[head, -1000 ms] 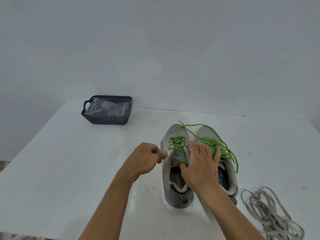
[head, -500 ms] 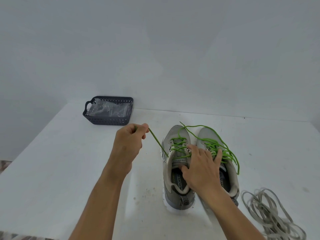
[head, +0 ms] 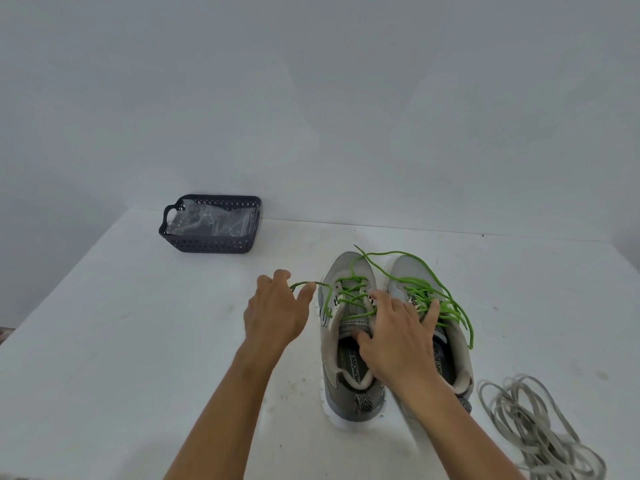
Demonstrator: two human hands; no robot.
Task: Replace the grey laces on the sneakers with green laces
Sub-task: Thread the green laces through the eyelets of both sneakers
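Two grey sneakers stand side by side on the white table [head: 121,341], toes pointing away from me. The left sneaker [head: 341,398] carries a green lace [head: 349,292] crossed through its eyelets. My left hand [head: 273,310] hovers just left of it with fingers spread; the lace's loose end [head: 303,283] arcs slack between thumb and fingers. My right hand [head: 398,341] lies flat over the left sneaker's tongue, fingers reaching across to the right sneaker [head: 410,270]. That shoe's green lace [head: 455,308] hangs in loose loops.
A heap of removed grey laces [head: 530,424] lies at the right near the table's front edge. A dark perforated basket [head: 207,243] holding clear plastic stands at the back left, against the white wall.
My left hand pulled the lace end out up and left, then came back toward the sneaker and spread its fingers; the lace has gone slack. My right hand has stayed on the tongue.
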